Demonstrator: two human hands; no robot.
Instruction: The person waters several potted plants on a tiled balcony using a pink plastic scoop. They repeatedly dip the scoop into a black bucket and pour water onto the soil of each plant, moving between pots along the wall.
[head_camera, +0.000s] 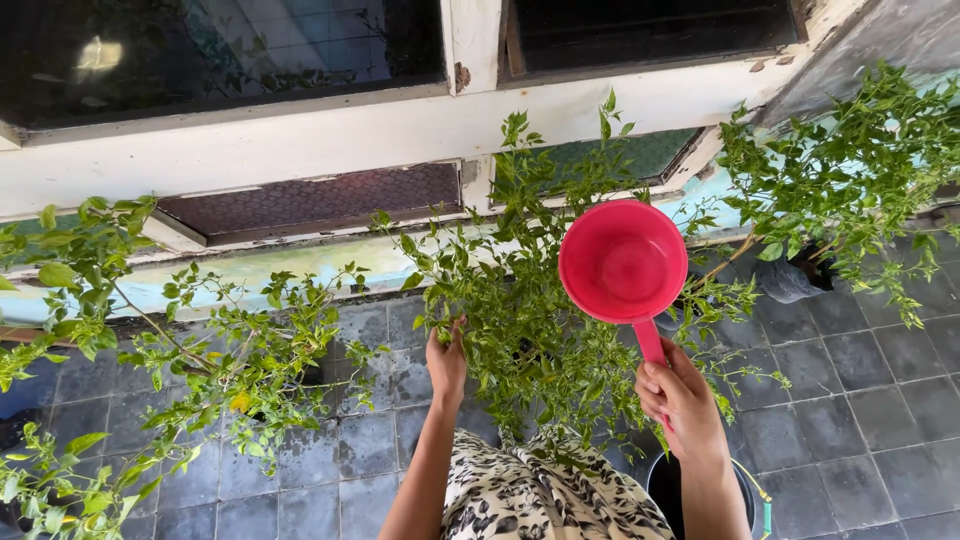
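Your right hand is wrapped around the handle of a red plastic dipper, fingers pressed together and curled tight on the stem — a full grip, which suits a scoop that has to be held out level over foliage. The dipper's round bowl sits above the middle plant, facing up toward you; its inside looks smooth and red, and whether any water is in it is hard to tell from this angle.

Your left hand is raised into the same plant's leaves, fingers bent and close together around a stem or a few sprigs. The leaves cover the fingertips, so you cannot tell exactly what they pinch. It reads as holding the branches aside or steady on the side away from the dipper.

The plant rises from the dark tiled floor close to the wall under the white window frame; its pot is hidden beneath the foliage. A second leafy plant spreads toward the floor's left edge, and a third stands near the right edge in a dark bag pot. By your right wrist, at the bottom edge of the view, a dark bucket is cut off — its contents cannot be seen. Patterned cloth fills the space between your forearms.
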